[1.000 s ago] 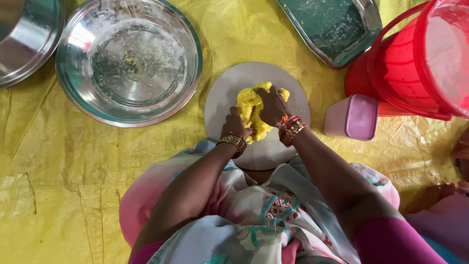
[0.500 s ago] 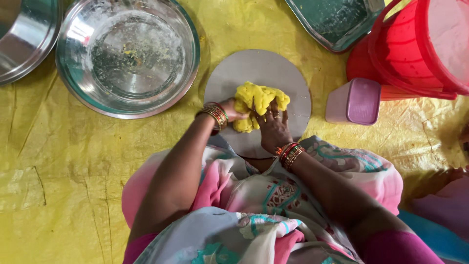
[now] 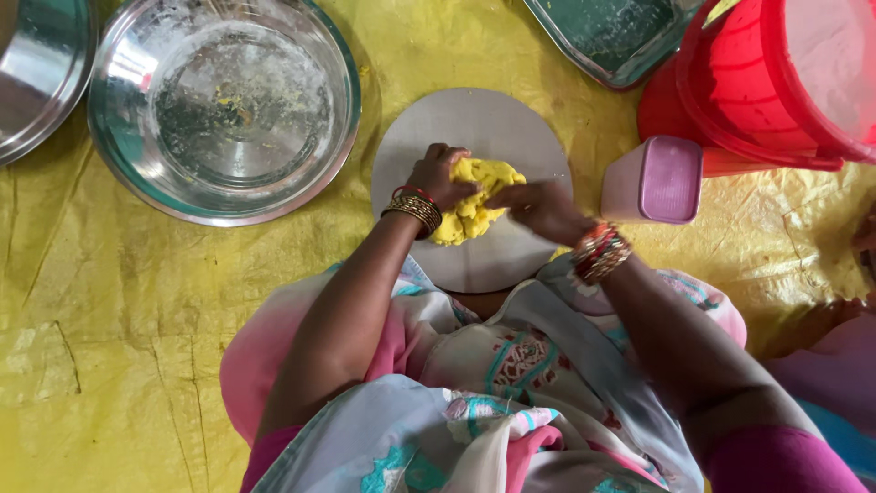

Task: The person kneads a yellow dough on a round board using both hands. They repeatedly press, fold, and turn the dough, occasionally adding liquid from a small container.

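Note:
A lump of yellow dough (image 3: 470, 215) lies on a round grey board (image 3: 484, 123) on the yellow floor sheet. My left hand (image 3: 440, 176) presses on the dough's left side, fingers curled over it, bangles at the wrist. My right hand (image 3: 540, 208) grips the dough from the right, its wrist also ringed with bangles. Both hands partly hide the dough.
A large steel bowl (image 3: 224, 105) with flour traces sits at the upper left, another steel vessel (image 3: 36, 73) beside it. A steel tray (image 3: 616, 36) lies at the top. A red bucket (image 3: 776, 82) and a pink container (image 3: 655, 181) stand to the right.
My hands have shifted on the dough: the left hand moved onto its left top, the right hand came round to its right side. The dough lump has been reshaped.

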